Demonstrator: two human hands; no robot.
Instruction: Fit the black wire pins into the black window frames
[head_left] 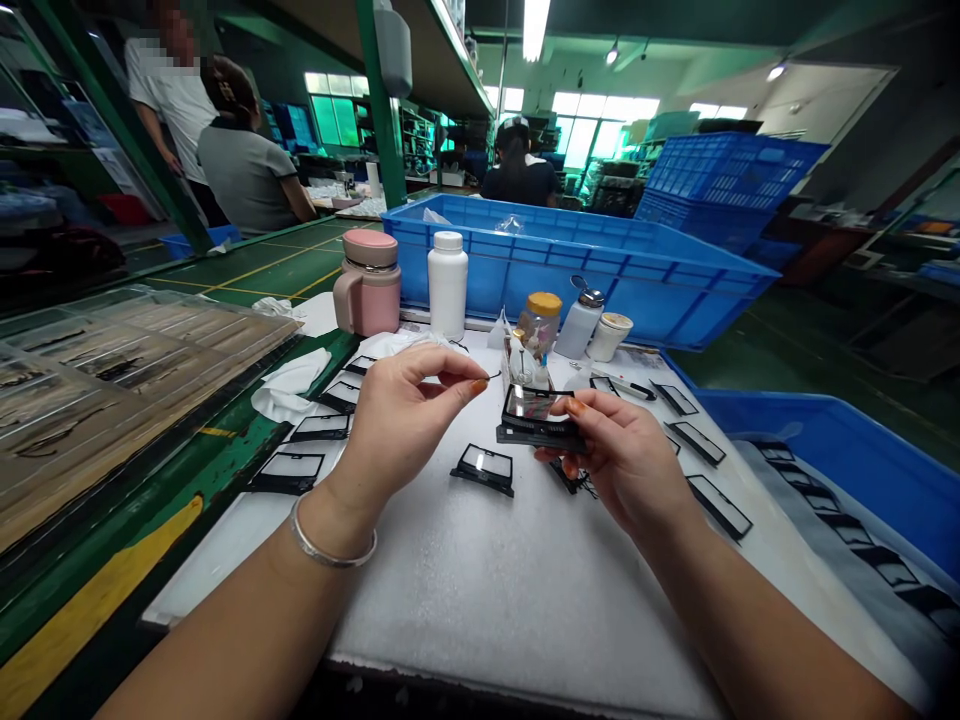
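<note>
Head view: the left hand [405, 420] is pinching a thin black strip [493, 376] between thumb and forefinger, with its other fingers curling loosely. The right hand [624, 460] is clasping a black rectangular frame with a glossy pane [536, 420] by its edge, holding it up just beside the strip's tip. Both hands are hovering over a white foam-topped table [480, 590], where similar black frames with clear panes [484, 468] are lying in a loose arc around them. Beyond the hands, a pink lidded mug [367, 285], a white plastic bottle [448, 285], an amber-capped glass jar [540, 325] and a clear pump dispenser with a metal top [580, 325] are standing in front of a large blue plastic crate [570, 270]. Left of the left hand, a crumpled white cloth [289, 385] is lying beside a clear plastic tray of dark strips [127, 390]. Right of the right hand, a blue crate lined with grey cloth [847, 470] is holding more frames. Far beyond the left hand, a person in a grey shirt [247, 175] is sitting while another person [169, 105] is standing alongside.
</note>
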